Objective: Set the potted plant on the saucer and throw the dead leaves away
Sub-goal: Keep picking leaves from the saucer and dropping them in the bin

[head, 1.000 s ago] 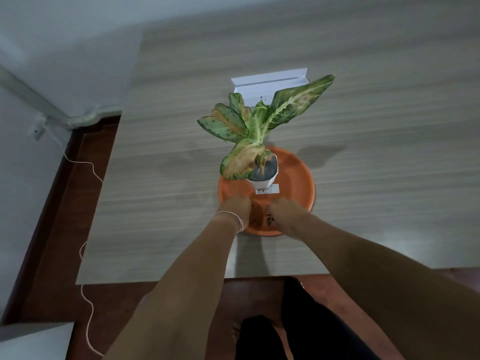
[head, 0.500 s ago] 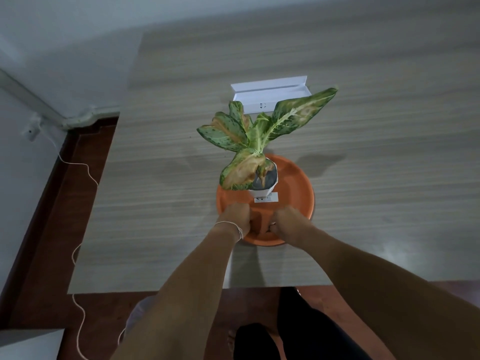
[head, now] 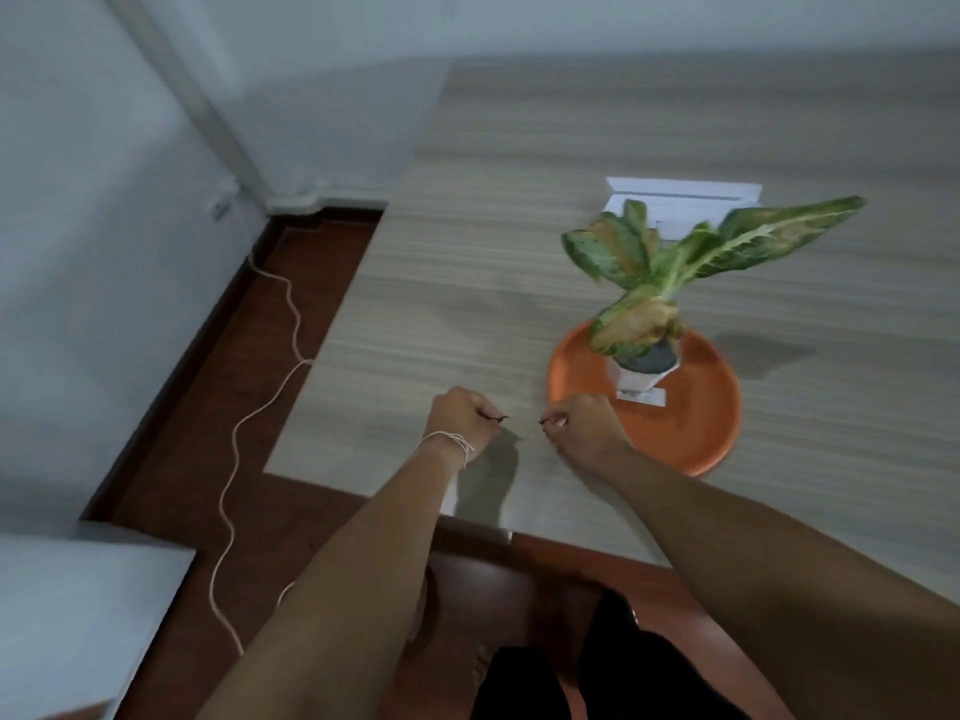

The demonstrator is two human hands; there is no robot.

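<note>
The potted plant (head: 670, 283), with green and yellowed leaves in a small white pot (head: 640, 375), stands upright on the orange saucer (head: 691, 423) on the wooden table. My left hand (head: 462, 415) is closed, a small dark scrap of dead leaf (head: 501, 418) poking from its fingertips. My right hand (head: 579, 420) is closed too, at the saucer's left rim, with a dark scrap (head: 545, 421) at its fingers. Both hands hover over the table left of the saucer.
A white open box (head: 680, 205) lies behind the plant. The table's left edge (head: 332, 324) drops to a dark red floor with a pale cord (head: 260, 407) along the wall. A white surface (head: 78, 589) sits at lower left.
Both hands have left the saucer's front and moved left over the table, each pinching a dark scrap. The view has swung left, so the plant now sits at right.
</note>
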